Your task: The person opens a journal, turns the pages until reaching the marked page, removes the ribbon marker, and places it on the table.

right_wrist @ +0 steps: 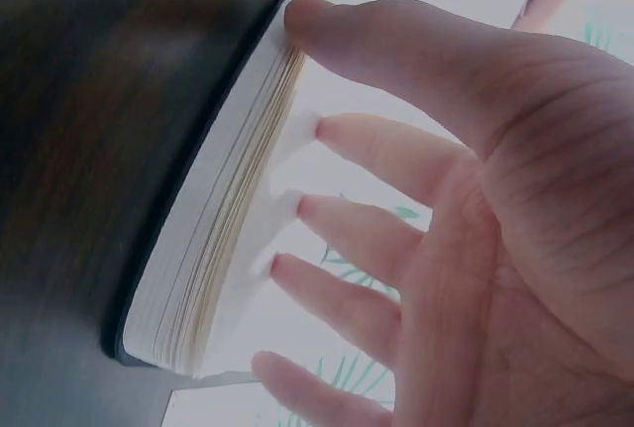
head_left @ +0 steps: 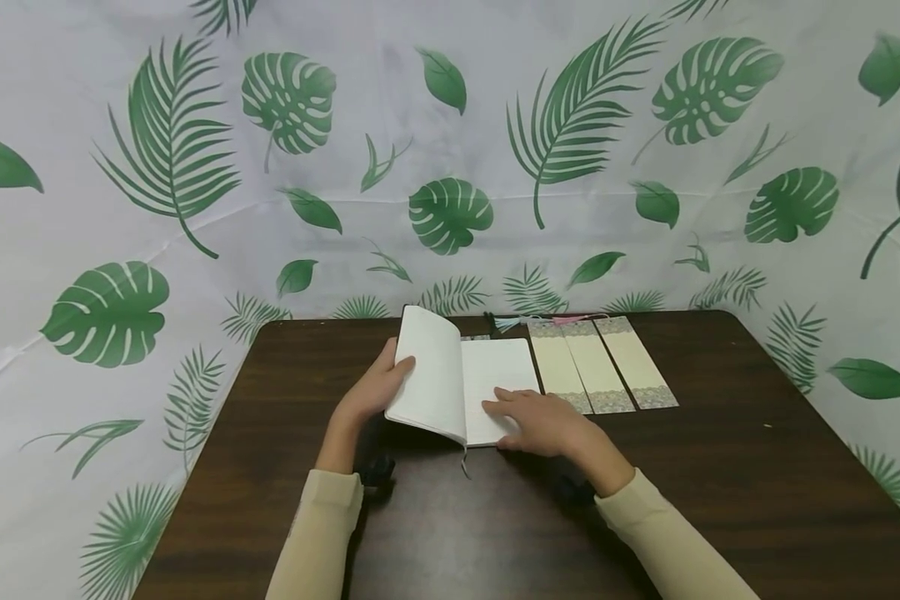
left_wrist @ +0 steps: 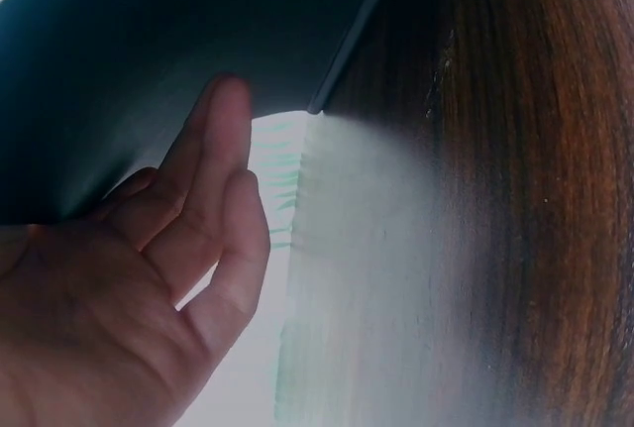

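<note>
An open notebook (head_left: 497,371) with blank white pages lies on the dark wooden table, its left half lifted and tilted. My left hand (head_left: 375,387) holds that raised half, the thumb on the page and the fingers behind the dark cover (left_wrist: 297,21). On the right page rests my right hand (head_left: 543,423), its fingers spread and fingertips touching the paper. In the right wrist view the thumb of the right hand (right_wrist: 426,219) lies at the edge of the page block (right_wrist: 223,224). A thin ribbon (head_left: 465,464) hangs from the notebook's lower spine.
Right of the notebook, cream bookmarks (head_left: 637,360) with patterned ends lie side by side on the table (head_left: 750,467). Blue and pink tassels (head_left: 570,320) lie at their far ends. Part of another patterned piece (head_left: 476,337) shows behind the notebook. A leaf-print cloth (head_left: 390,108) hangs behind.
</note>
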### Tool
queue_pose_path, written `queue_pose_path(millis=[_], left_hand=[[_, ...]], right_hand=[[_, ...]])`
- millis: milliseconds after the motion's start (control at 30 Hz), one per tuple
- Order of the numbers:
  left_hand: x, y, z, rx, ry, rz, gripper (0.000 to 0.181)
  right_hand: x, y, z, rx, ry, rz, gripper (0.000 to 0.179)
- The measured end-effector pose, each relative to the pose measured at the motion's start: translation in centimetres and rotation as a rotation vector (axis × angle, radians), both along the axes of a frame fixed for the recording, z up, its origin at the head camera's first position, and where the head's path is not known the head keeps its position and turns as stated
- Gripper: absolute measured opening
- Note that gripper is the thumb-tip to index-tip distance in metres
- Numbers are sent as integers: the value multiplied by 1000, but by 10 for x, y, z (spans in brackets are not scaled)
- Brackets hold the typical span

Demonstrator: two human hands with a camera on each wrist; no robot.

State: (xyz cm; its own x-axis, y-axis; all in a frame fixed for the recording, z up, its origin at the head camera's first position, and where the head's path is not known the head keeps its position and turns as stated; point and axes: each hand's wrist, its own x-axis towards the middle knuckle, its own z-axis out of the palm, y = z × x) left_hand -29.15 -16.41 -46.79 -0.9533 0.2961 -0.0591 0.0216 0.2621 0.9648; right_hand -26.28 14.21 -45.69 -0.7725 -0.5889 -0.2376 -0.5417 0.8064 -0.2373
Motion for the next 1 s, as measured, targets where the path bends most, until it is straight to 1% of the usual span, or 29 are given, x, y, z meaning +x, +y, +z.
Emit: queue_pose_path(millis=[267,400,567,833,1000], left_hand=[[1,1,2,-3,8,-4,60],[1,0,2,-1,13,-15,61],[1,-1,2,5,10,-29,62],[3,-1,2,3,4,-25,61],[3,-1,0,2,7,-33,63]], right_hand=[[-7,7,3,-61,-74,15,62],[-8,8,3,-74,-87,7,62],[-7,6,2,-63,-72,6,64],[-7,7,4,-55,-39,42,47],[-3,8,4,-14,4,11,52]])
